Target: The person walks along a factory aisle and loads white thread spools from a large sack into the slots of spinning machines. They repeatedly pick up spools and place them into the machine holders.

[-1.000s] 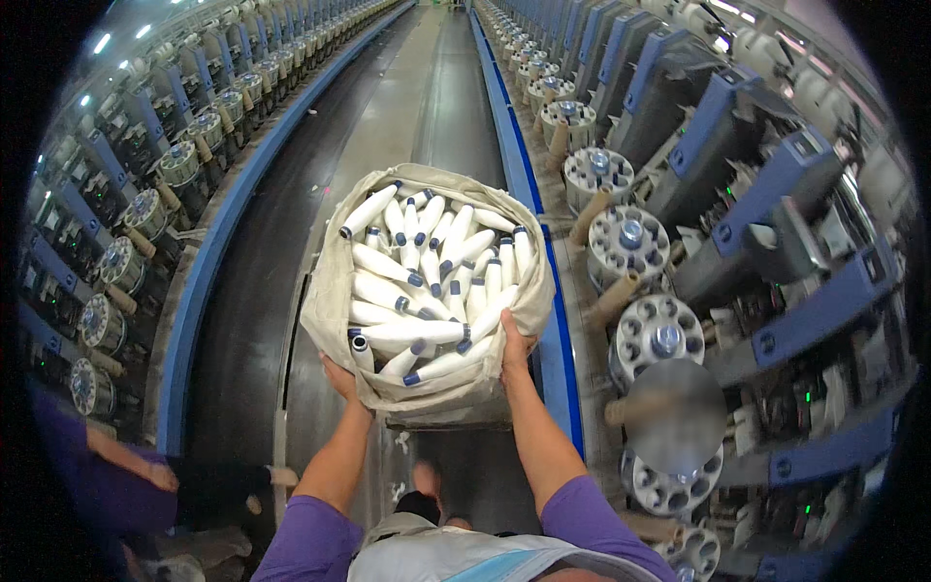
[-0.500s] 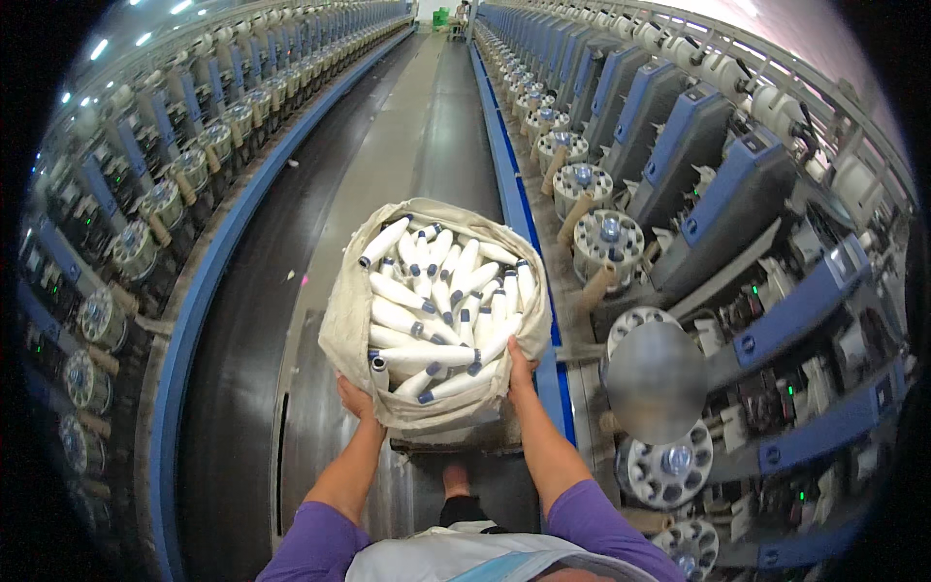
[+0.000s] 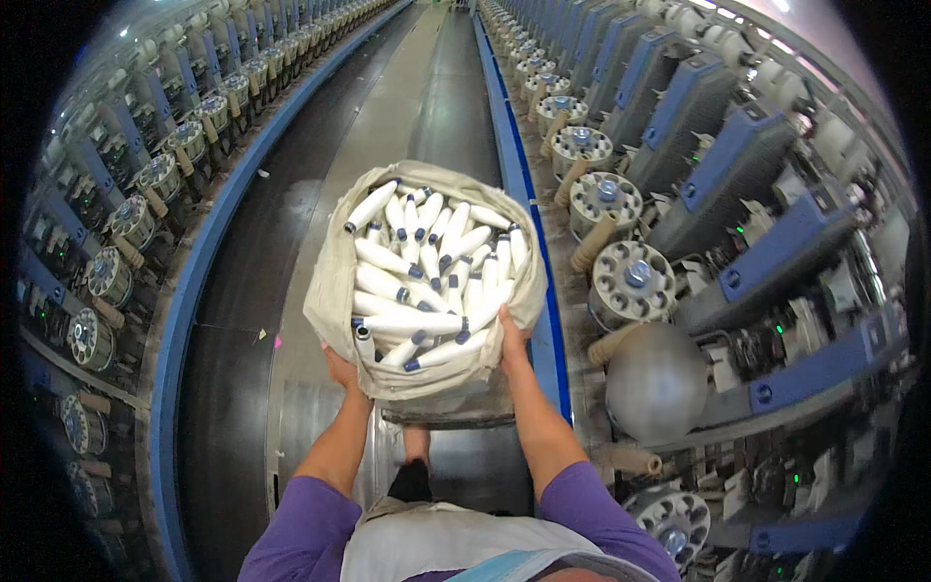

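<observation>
The left grip (image 3: 341, 369) and right grip (image 3: 512, 341) clasp a cream cloth sack (image 3: 436, 384) at its near-left and near-right edges, white blue-tipped bobbins (image 3: 385, 283) lying jumbled inside.

Reaching forward with 2 bare forearms (image 3: 341, 436), converging slightly toward the wrists (image 3: 358, 396), gripping with left hand (image 3: 340, 369) and right hand (image 3: 514, 339) well apart, with palms facing inward, with fingers (image 3: 506, 320) partly hidden, with the right slightly higher in view.
</observation>
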Motion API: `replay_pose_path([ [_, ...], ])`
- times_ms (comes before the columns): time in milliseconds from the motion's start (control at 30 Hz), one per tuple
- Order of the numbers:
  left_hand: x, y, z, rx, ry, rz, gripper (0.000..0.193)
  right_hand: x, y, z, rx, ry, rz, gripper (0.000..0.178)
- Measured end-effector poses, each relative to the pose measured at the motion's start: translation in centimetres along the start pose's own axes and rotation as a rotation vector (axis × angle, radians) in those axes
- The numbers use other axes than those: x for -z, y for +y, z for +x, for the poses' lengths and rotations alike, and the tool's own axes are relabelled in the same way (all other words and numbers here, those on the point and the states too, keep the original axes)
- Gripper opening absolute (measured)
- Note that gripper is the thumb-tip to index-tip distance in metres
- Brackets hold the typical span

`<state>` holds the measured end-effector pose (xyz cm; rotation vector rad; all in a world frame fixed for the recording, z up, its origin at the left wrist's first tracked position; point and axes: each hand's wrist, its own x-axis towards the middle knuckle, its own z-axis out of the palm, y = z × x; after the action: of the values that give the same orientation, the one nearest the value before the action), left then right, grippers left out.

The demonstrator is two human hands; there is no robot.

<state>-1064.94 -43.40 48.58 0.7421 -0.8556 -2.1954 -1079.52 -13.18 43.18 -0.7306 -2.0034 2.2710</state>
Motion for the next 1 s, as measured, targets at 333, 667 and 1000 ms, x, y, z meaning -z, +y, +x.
replay_pose_path([
  [333,-25.3,-12.5,29.2,-0.174,0.191,0.344,0.063,-18.3,-16.3,30.4,-0.237,-0.185,0.170,0.113],
  [667,-47.7,-16.3,52.6,0.157,0.087,0.532,0.070,-37.8,-29.2,58.0,-0.294,-0.237,-0.033,0.106],
  [1000,-73.8,-16.1,70.3,-1.273,-0.811,1.629,0.052,-58.5,-41.8,72.7,1.039,-0.427,-1.020,0.053],
])
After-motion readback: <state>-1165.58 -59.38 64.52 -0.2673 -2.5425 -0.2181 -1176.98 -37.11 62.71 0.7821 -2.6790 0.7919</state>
